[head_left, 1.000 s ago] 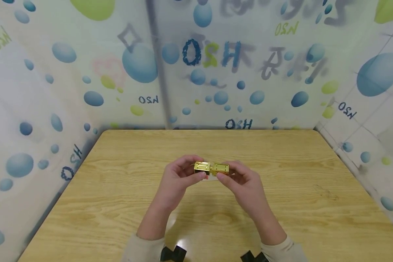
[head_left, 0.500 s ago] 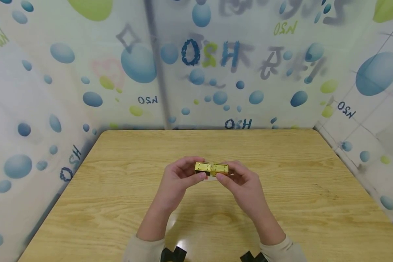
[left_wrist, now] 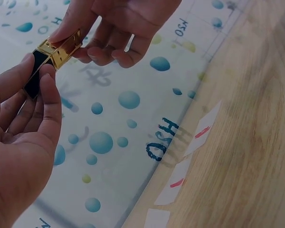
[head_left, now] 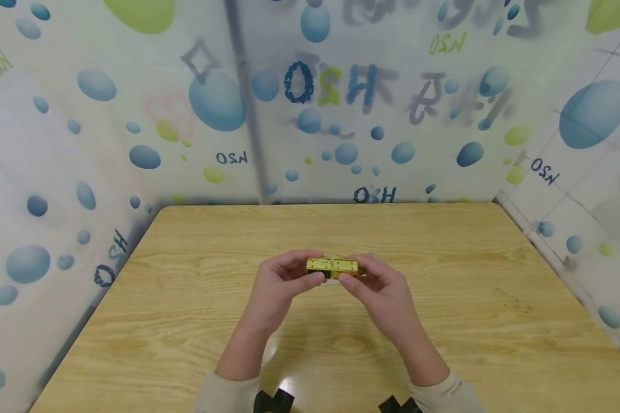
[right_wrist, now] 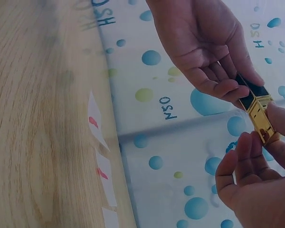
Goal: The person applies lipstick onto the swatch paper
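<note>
Between my hands, above the table, is a slim square-sided lipstick tube (head_left: 332, 264) in shiny gold with black panels. My left hand (head_left: 278, 289) pinches its black half (left_wrist: 34, 78) between thumb and fingers. At the other end, my right hand (head_left: 385, 291) pinches the gold half (right_wrist: 260, 122), thumb in front and fingers behind. The two halves sit end to end in one straight line, meeting at a seam. Parts of both ends are covered by the fingers.
Below the hands spreads a wood-grain table (head_left: 186, 332). White paper pieces with red marks (left_wrist: 173, 183) lie along its edge in the wrist views. A curtain (head_left: 310, 143) printed with bubbles and letters hangs behind and beside the table.
The narrow neck that showed between the two halves a second ago is covered now. My right hand has moved slightly left, bringing the halves together.
</note>
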Tool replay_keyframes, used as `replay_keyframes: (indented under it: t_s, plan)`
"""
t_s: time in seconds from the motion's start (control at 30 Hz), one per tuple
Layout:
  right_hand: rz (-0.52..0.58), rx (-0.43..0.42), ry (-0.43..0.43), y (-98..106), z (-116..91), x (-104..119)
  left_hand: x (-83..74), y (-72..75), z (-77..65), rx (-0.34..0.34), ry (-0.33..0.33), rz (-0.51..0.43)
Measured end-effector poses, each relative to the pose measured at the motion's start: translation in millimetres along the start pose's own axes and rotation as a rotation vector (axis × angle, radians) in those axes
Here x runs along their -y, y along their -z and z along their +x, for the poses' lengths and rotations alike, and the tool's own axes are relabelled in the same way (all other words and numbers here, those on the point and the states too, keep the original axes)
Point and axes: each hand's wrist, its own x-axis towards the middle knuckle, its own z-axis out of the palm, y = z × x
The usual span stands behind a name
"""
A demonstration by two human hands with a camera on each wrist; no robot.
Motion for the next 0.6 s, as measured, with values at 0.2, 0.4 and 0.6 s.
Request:
replay_keyframes:
  t_s: [0.2,0.4,0.6]
  plan:
    - [-0.035,-0.011,-0.017,-3.0,0.3,1.3,-0.3,-2.0,-0.7,-0.049,0.028,0.009]
    - [-0.063,-0.042,-0.018,-7.8,-0.4,0.3,-0.2,-4.3,0.9,-0.096,0.057,0.034]
    - [-0.062,-0.073,-0.006,-11.3,-0.3,-1.2,-2.8,-5.8,2.8,-0.109,0.064,0.052]
